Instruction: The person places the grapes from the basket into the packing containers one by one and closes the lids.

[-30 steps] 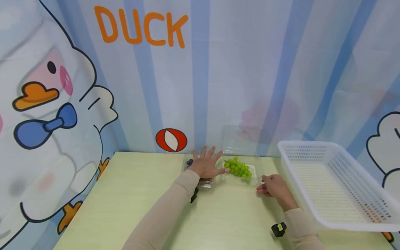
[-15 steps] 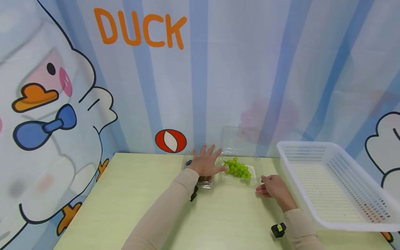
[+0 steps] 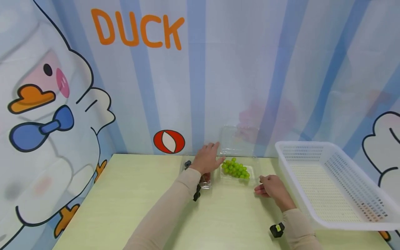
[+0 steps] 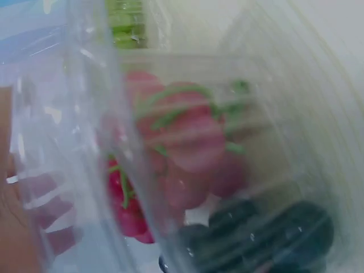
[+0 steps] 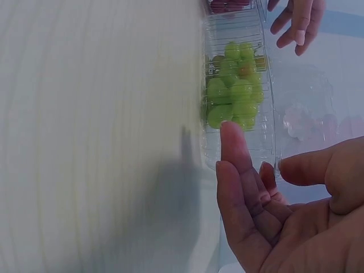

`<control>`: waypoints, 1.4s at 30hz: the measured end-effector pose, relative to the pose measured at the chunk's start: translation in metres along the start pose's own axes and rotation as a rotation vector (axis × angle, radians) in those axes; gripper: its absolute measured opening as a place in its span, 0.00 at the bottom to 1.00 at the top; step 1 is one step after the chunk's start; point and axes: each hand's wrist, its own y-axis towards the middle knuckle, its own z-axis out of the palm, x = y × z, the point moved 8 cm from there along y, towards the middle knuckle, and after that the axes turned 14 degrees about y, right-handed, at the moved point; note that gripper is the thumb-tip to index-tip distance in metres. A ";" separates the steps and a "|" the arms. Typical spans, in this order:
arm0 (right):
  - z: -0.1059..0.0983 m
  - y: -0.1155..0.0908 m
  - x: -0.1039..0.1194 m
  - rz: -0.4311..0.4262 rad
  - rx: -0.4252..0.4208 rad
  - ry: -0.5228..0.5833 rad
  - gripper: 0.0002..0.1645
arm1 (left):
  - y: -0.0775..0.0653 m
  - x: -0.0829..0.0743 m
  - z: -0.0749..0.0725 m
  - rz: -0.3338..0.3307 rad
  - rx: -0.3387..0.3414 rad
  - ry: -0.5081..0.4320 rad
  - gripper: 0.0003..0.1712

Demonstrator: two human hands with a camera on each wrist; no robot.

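Observation:
My left hand (image 3: 206,158) hovers over a clear plastic box (image 3: 206,186) holding red fruit (image 4: 187,136) with green stems and dark round fruit (image 4: 256,233). Its fingers point forward and hold nothing; in the left wrist view some show through clear plastic. To the right is a second clear box (image 3: 254,173) with green grapes (image 3: 235,169), its transparent lid (image 3: 239,140) standing up at the back. My right hand (image 3: 273,187) pinches that box's right front corner between thumb and a curled finger, other fingers stretched out below.
A white perforated plastic basket (image 3: 312,218) stands right of my right hand. The pale yellow table (image 3: 140,194) ends at a striped curtain (image 3: 218,69) printed with a duck, close behind the boxes.
My left hand's spread fingers have drawn closer together, and the hand has turned slightly. My right hand keeps its pinch on the grape box. The whole head view has shifted a little.

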 end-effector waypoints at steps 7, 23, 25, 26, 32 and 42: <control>0.000 -0.001 0.000 -0.002 0.000 0.001 0.24 | 0.005 0.006 -0.004 -0.084 -0.035 -0.223 0.39; 0.000 0.000 0.000 0.000 0.006 0.006 0.24 | 0.012 0.010 -0.020 -0.298 -0.042 -0.718 0.38; 0.000 0.001 0.000 0.002 0.010 0.010 0.24 | 0.014 0.010 -0.021 -0.315 -0.051 -0.749 0.38; 0.000 0.001 0.000 0.004 0.012 0.013 0.24 | 0.015 0.010 -0.021 -0.325 -0.057 -0.757 0.38; -0.001 0.002 -0.001 0.008 0.019 0.023 0.23 | 0.022 0.011 -0.024 -0.417 -0.117 -0.783 0.33; -0.002 0.003 0.001 0.004 0.006 -0.004 0.23 | 0.032 0.017 -0.024 -0.475 -0.151 -0.756 0.27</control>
